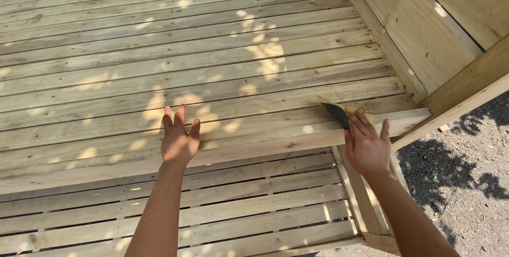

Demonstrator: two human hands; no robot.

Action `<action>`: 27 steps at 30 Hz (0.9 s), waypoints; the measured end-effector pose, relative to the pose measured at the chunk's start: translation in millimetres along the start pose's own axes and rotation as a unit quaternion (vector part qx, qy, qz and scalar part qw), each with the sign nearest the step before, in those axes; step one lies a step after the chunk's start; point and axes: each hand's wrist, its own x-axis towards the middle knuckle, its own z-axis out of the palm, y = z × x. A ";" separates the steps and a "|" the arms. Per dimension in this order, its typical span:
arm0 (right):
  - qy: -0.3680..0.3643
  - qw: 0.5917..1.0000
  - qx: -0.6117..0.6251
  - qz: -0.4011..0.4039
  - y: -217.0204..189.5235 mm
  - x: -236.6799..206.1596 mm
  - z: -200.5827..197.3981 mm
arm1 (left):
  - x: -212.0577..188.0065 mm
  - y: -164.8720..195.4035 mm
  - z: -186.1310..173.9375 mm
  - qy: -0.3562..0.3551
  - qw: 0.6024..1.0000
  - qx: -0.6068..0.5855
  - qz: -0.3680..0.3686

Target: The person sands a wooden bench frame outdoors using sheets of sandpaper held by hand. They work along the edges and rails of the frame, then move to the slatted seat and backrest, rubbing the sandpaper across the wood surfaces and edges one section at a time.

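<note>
A person's right hand (367, 148) pinches a folded sheet of sandpaper (342, 112) against the front edge of a slatted wooden platform (212, 55), near its right corner. The left hand (178, 139) rests flat, fingers spread, further left along that edge. How much of the edge has been sanded cannot be told.

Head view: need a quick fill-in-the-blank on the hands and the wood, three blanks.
1. The right hand presses a folded sheet of ______ against the front edge of the wooden slat platform.
2. The left hand lies ______ on the slats, fingers spread, holding nothing.
3. To the right of the platform, the ground is covered with ______.

Missing words: sandpaper; flat; gravel
</note>
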 end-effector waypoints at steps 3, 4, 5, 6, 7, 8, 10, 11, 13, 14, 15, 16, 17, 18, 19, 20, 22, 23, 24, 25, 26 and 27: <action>0.032 0.995 -0.001 0.093 43.9 -5.4 1.6 | -3.7 -23.0 -36.8 0.109 0.993 0.032 0.039; 0.046 0.993 -0.004 0.112 34.0 -7.0 4.9 | -8.7 -32.4 -46.5 0.152 0.985 0.036 0.075; 0.045 0.994 0.017 0.096 8.2 -9.2 10.8 | -13.8 -39.3 -52.3 0.155 0.985 0.019 0.071; 0.044 0.995 0.040 0.080 -31.5 -12.0 17.6 | -19.7 -45.0 -57.7 0.158 0.985 0.004 0.067; 0.025 0.996 0.061 0.051 -78.5 -13.7 21.7 | -23.1 -47.7 -62.6 0.162 0.985 -0.012 0.065; 0.014 0.997 0.075 0.005 -127.9 -12.0 24.8 | -27.3 -47.9 -64.5 0.157 0.985 -0.026 0.070; 0.019 0.983 0.165 -0.076 -225.6 -3.3 24.1 | -34.6 -40.9 -67.7 0.146 0.985 -0.052 0.077; -0.032 0.973 0.194 -0.124 -267.1 1.0 21.0 | -37.3 -35.4 -70.6 0.149 0.985 -0.050 0.078; -0.086 0.958 0.228 -0.150 -338.8 14.3 15.3 | -40.6 -24.2 -77.4 0.152 0.984 -0.045 0.081; -0.094 0.950 0.239 -0.178 -358.2 20.6 9.2 | -40.9 -19.7 -80.8 0.163 0.982 -0.050 0.088; -0.099 0.946 0.245 -0.186 -366.5 25.1 3.4 | -40.8 -16.6 -83.3 0.172 0.979 -0.055 0.093; -0.103 0.942 0.251 -0.195 -367.1 25.9 3.3 | -39.7 -15.2 -85.0 0.182 0.976 -0.060 0.100; -0.104 0.939 0.257 -0.203 -359.7 23.5 9.3 | -35.9 -14.5 -84.2 0.181 0.976 -0.063 0.105; -0.085 0.939 0.259 -0.208 -340.4 20.9 9.8 | -31.8 -14.9 -80.9 0.182 0.975 -0.066 0.109; -0.066 0.939 0.263 -0.211 -312.2 16.9 9.5 | -26.2 -17.2 -77.2 0.182 0.974 -0.069 0.115; -0.089 0.945 0.228 -0.216 -277.8 13.6 10.3 | -19.6 -19.3 -70.5 0.178 0.976 -0.051 0.116; -0.049 0.972 0.155 -0.167 -194.3 4.1 7.9 | -6.9 -26.3 -56.7 0.166 0.979 -0.017 0.116; -0.031 0.983 0.141 -0.116 -150.7 -1.0 6.5 | 0.1 -28.3 -48.0 0.143 0.983 0.049 0.100; -0.014 0.994 0.096 -0.049 -110.9 -5.6 4.3 | 5.5 -30.7 -41.2 0.118 0.983 0.116 0.082; -0.008 0.997 0.078 0.003 -73.9 -6.1 3.0 | 8.6 -34.6 -37.7 0.094 0.977 0.182 0.065; 0.002 0.995 0.071 0.071 -46.8 -10.9 -2.3 | 12.0 -37.6 -34.9 0.078 0.975 0.203 0.048; 0.010 0.995 0.064 0.077 -40.5 -16.3 -0.7 | 13.9 -40.0 -33.0 0.063 0.972 0.222 0.031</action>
